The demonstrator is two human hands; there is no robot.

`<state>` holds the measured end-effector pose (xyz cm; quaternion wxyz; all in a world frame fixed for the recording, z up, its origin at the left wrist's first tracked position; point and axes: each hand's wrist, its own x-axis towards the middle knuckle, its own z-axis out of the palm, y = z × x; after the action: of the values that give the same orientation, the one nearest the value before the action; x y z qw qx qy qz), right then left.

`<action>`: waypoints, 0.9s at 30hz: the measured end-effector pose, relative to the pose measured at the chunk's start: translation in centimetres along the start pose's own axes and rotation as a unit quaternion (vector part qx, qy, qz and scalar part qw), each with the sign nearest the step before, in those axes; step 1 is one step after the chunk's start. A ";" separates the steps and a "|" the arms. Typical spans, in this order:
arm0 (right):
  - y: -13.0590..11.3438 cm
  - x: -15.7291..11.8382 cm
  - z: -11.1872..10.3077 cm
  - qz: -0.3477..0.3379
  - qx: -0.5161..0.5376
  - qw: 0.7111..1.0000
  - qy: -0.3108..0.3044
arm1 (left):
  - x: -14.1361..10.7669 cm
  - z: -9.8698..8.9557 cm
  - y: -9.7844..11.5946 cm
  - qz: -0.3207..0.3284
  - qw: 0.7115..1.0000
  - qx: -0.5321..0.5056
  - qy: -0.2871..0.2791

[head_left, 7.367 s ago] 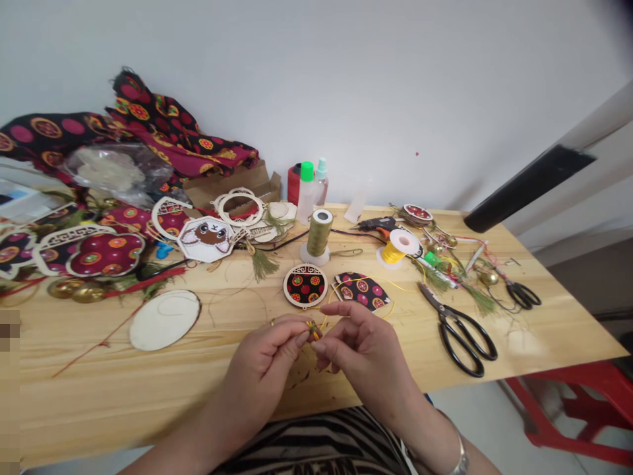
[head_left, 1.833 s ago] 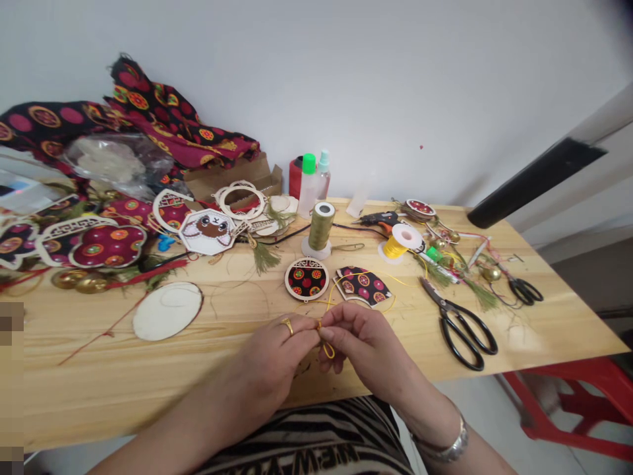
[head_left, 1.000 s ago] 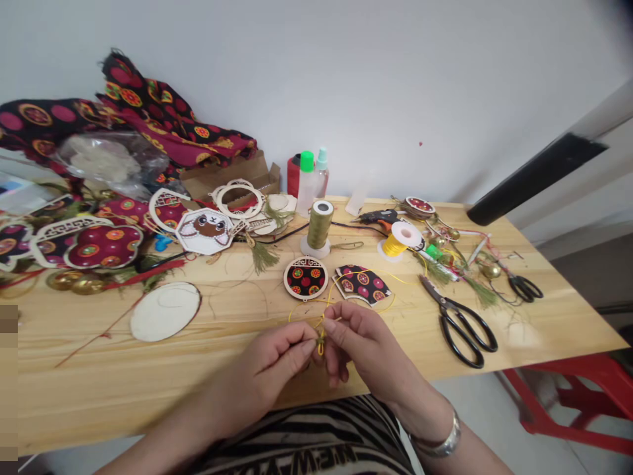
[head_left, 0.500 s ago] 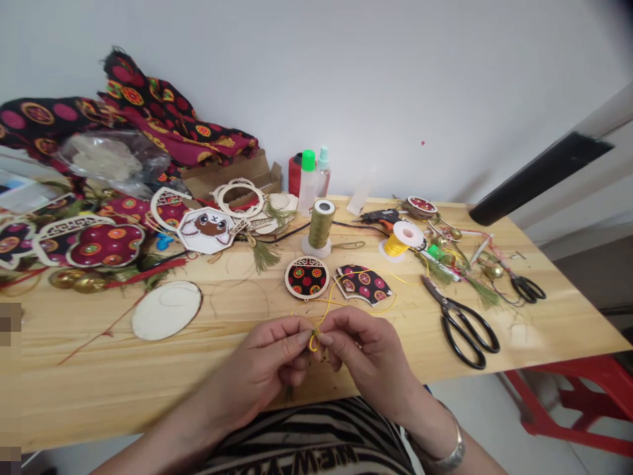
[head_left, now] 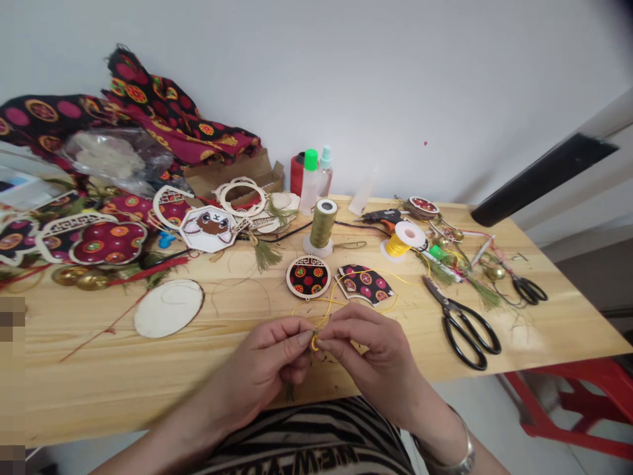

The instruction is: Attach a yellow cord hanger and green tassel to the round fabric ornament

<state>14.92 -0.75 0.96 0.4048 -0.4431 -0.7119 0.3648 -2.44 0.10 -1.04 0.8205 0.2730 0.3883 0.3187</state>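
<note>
Pinches a small yellow cord loop (head_left: 315,342) between nearly closed thumbs and fingertips of left hand (head_left: 274,353) and right hand (head_left: 370,343), over the near part of a streaky wooden table (head_left: 89,382). Has a red stool (head_left: 598,373) at right, on pale floor (head_left: 489,406). Bears scissors (head_left: 448,305), a round ornament (head_left: 308,277) farther in, bunched patterned cloth (head_left: 182,135) at back left, against a greyish-white wall (head_left: 376,86).

A wood-grained table (head_left: 89,382) bears an olive thread cone (head_left: 324,229), with a round framed ornament (head_left: 308,278) and a fan-shaped patterned piece (head_left: 370,286) side by side before it. Large scissors (head_left: 447,304) (black-handled) lie at right, a pale oval disc (head_left: 169,310) at left.
</note>
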 end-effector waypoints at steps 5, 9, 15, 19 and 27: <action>-0.3 -0.1 -0.2 -0.021 -0.028 0.999 -0.019 | 0.1 -0.1 -0.1 0.010 1.000 -0.006 -0.001; -0.3 -0.3 -0.1 -0.034 -0.057 0.997 -0.032 | 0.2 0.0 -0.1 0.015 1.000 -0.009 0.009; -0.3 -0.7 0.1 -0.056 -0.107 0.992 -0.042 | 0.2 -0.1 -0.2 0.028 0.999 -0.013 0.021; -0.2 -0.9 0.5 -0.065 -0.136 0.988 -0.029 | 0.4 -0.2 -0.4 0.032 0.999 -0.010 0.033; 0.0 -0.8 1.2 -0.060 -0.118 0.991 0.028 | 0.4 -0.2 -0.6 0.059 0.996 0.058 0.046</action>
<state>14.07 -1.70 0.22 0.3904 -0.4540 -0.7637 0.2412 -2.23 0.00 -1.78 0.7643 0.3277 0.4265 0.3557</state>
